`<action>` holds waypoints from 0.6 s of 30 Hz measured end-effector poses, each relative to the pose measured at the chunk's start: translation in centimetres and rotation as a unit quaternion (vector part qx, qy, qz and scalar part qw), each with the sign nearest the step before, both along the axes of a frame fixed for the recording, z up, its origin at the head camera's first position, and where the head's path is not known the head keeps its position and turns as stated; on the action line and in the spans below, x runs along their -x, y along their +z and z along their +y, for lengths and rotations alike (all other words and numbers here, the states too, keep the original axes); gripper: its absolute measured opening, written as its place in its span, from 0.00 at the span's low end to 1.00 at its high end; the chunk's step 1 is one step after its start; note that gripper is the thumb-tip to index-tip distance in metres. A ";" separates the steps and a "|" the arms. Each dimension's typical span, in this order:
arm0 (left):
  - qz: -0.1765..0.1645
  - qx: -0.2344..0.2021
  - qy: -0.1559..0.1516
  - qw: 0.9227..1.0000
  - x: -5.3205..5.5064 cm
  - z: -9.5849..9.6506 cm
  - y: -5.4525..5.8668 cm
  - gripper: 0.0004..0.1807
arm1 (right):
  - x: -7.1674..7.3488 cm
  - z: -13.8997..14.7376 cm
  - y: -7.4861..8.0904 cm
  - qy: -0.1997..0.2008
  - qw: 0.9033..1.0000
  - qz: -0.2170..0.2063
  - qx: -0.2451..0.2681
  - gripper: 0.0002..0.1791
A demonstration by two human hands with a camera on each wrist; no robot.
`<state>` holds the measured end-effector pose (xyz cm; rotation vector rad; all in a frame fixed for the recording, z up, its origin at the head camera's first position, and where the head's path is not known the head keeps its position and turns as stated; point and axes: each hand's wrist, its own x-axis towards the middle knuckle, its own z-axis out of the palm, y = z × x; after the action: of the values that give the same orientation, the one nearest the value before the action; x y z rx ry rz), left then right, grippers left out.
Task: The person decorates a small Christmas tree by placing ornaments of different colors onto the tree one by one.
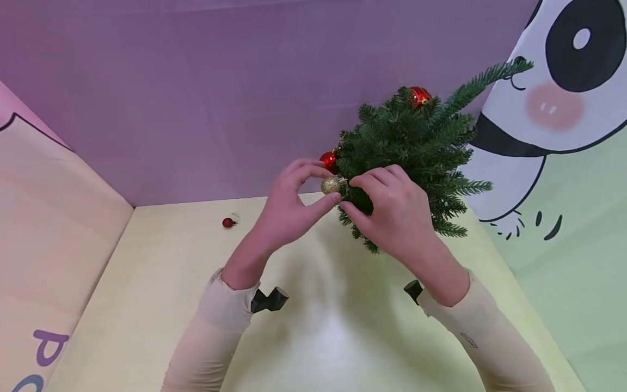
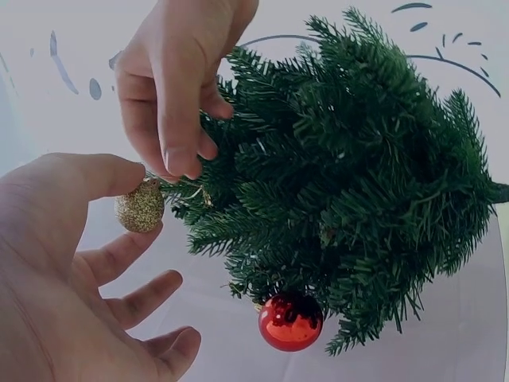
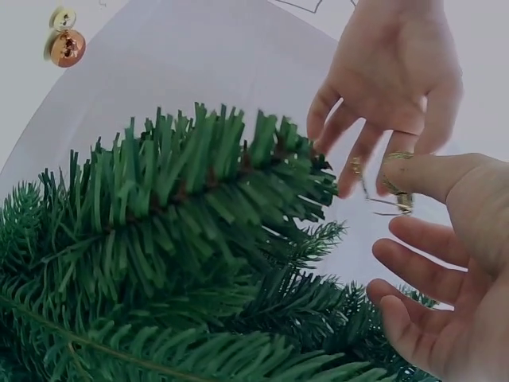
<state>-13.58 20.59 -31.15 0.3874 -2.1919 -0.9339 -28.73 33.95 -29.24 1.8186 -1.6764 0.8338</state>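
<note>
A: Purple backdrop (image 1: 220, 98) right across the far side, pale table (image 1: 147, 283) below, and the green tree (image 1: 416, 147) is bristling on the right!

B: And here are the hands, close together at the tree's near-left edge. The right hand (image 1: 399, 218) comes in from the branch side, thumb and forefinger loosely curved, a clear gap between them.

A: Touching anything?

B: Those tips are right beside the gold cap and its thin loop; contact is hard to call from here, so I can't say.

A: No such doubt about the left hand (image 1: 294, 207)! Thumb and forefinger pinch, the remaining fingers spread loosely away.

B: Red baubles next: a shiny one (image 1: 329, 161) at the tree's left edge, a gold-patterned one (image 1: 419, 96) among the far branches.

A: Smaller now: the glittery gold bauble (image 1: 332, 185), caught in that left pinch, up off the table, between the two hands!

B: And tiniest, a dark red bauble (image 1: 228, 222) lies on the table, well left of the tree.
</note>
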 end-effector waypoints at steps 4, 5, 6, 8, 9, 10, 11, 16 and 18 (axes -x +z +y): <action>0.012 -0.021 -0.014 1.000 -0.2 0.2 -0.1 0.15 | 0.0 -0.2 -0.1 0.003 1.000 -0.008 0.006 0.15; 0.015 -0.024 -0.017 0.999 -0.3 0.3 -0.1 0.14 | 0.0 -0.2 -0.1 0.003 1.000 -0.011 0.009 0.14; 0.016 -0.027 -0.019 0.999 -0.3 0.3 -0.2 0.14 | 0.0 -0.3 -0.2 0.005 1.000 -0.014 0.011 0.13; 0.019 -0.034 -0.025 0.999 -0.5 0.3 -0.2 0.14 | 0.0 -0.4 -0.2 0.006 1.000 -0.019 0.014 0.11; 0.020 -0.037 -0.028 0.999 -0.5 0.3 -0.2 0.14 | 0.0 -0.5 -0.3 0.008 1.000 -0.022 0.015 0.10; 0.021 -0.042 -0.031 0.998 -0.6 0.3 -0.2 0.14 | 0.0 -0.5 -0.3 0.010 1.000 -0.024 0.015 0.10; 0.022 -0.046 -0.035 0.998 -0.7 0.3 -0.3 0.14 | 0.0 -0.6 -0.3 0.012 0.999 -0.026 0.015 0.09; 0.021 -0.060 -0.044 0.997 -1.0 0.4 -0.5 0.14 | 0.0 -1.0 -0.5 0.024 0.999 -0.034 0.013 0.06; 0.018 -0.061 -0.045 0.997 -1.1 0.4 -0.6 0.14 | 0.1 -1.0 -0.6 0.025 0.999 -0.040 0.014 0.05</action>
<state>-12.48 20.98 -31.78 0.3281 -2.1403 -1.1203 -28.80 32.94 -29.82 1.8372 -1.6644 0.9579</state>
